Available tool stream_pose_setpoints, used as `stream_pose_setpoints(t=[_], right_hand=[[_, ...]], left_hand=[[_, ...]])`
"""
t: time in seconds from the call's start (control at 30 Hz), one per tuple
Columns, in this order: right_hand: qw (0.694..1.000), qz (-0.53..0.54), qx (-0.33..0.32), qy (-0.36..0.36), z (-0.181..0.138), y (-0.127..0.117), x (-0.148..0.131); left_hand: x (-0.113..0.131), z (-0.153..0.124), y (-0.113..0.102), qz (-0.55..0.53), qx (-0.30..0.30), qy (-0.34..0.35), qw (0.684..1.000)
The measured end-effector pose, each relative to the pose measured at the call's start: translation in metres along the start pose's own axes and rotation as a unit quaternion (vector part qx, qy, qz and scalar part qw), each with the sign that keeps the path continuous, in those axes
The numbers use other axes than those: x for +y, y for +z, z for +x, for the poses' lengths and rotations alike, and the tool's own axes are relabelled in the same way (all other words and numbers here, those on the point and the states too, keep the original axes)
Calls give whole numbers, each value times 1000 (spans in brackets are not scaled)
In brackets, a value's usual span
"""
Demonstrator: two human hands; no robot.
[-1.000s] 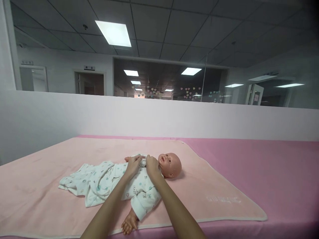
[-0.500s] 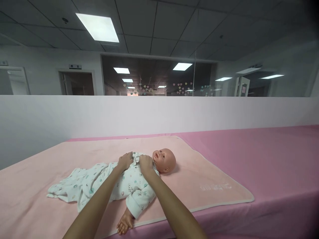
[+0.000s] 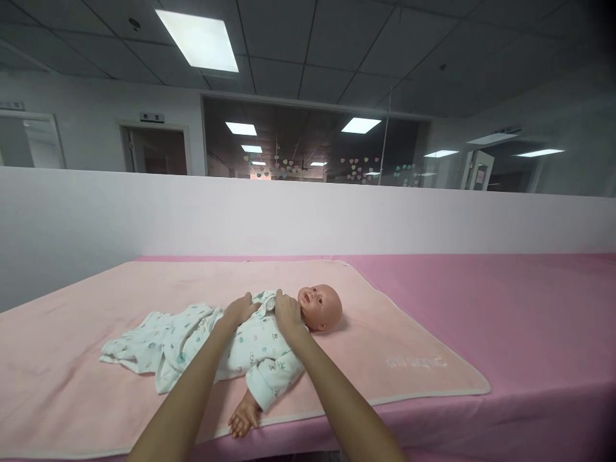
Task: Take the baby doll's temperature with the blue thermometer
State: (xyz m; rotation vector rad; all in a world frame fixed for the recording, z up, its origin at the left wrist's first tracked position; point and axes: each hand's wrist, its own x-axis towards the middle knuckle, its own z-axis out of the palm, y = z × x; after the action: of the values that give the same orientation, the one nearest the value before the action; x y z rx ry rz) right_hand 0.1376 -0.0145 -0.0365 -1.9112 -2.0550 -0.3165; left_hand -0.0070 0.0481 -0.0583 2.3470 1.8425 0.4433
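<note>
A bald baby doll lies on its back, head to the right, dressed in a white baby gown with small coloured prints. My right hand is closed on the gown's front near the collar, close to the doll's chin. On the chest just to the left, my left hand has its fingers bent against the gown's front edge; its fingertips are partly hidden. A fold of fabric shows between both hands. The doll's near hand sticks out of its sleeve, and the gown's lower part spreads flat to the left.
Under the doll is a peach blanket with pale lettering. It lies on a pink-covered table, whose front edge is close to me. A low white partition runs along the back, with windows and doorways behind it.
The view has shifted and tilted a little. Both hands stay at the gown's chest, with slightly changed finger positions, and the left fingers look more bent. The doll lies as before.
</note>
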Motion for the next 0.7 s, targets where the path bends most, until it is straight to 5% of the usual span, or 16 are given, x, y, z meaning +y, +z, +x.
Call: stream_pose_setpoints(t=[0.47,0.7], right_hand=[[994,78,62,-51,-27,-25,30],[930,294,216,48,-9,-50,74]], left_hand=[[1,-22,-9,-56,32,-7,998],[0,-22,-8,-57,29,-10,998]])
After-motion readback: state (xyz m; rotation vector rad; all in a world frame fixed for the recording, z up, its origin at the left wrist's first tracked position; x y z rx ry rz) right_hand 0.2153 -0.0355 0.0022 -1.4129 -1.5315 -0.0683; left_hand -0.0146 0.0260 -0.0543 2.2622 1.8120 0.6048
